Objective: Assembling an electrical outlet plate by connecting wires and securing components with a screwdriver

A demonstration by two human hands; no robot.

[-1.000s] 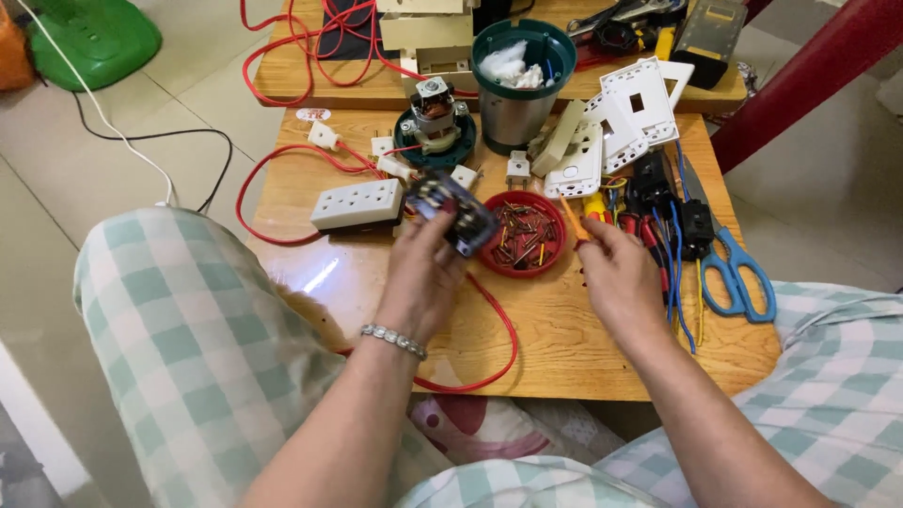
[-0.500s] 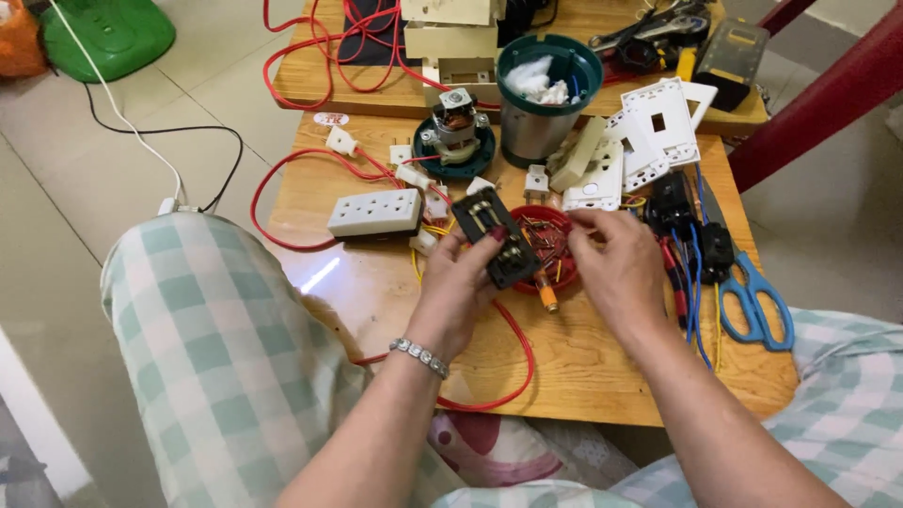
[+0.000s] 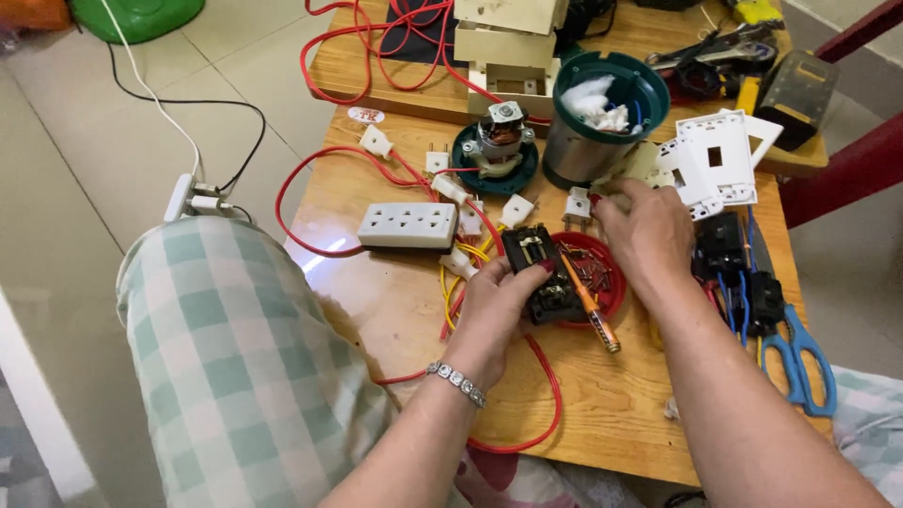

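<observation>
My left hand [image 3: 491,310] grips a black electrical socket module [image 3: 544,275] and holds it over the edge of a red dish [image 3: 602,273] of small screws. An orange-handled screwdriver [image 3: 591,306] lies slanted across the dish, against the module. My right hand [image 3: 647,233] is further back, palm down. Its fingertips rest beside a white plug [image 3: 576,203] and a cream plate [image 3: 644,165] at the foot of a metal cup [image 3: 602,118]. Nothing shows in its fingers.
On the wooden table [image 3: 602,414] are a white power strip [image 3: 407,226], a small motor on a green base [image 3: 497,150], white face plates [image 3: 717,155], black parts [image 3: 724,249], blue scissors [image 3: 800,362] and looping red wire [image 3: 541,414]. My checked-trousered knee [image 3: 226,357] is on the left.
My right hand has left the black module and the screwdriver and moved back and right toward the cream plate. The left hand keeps hold of the module above the red dish.
</observation>
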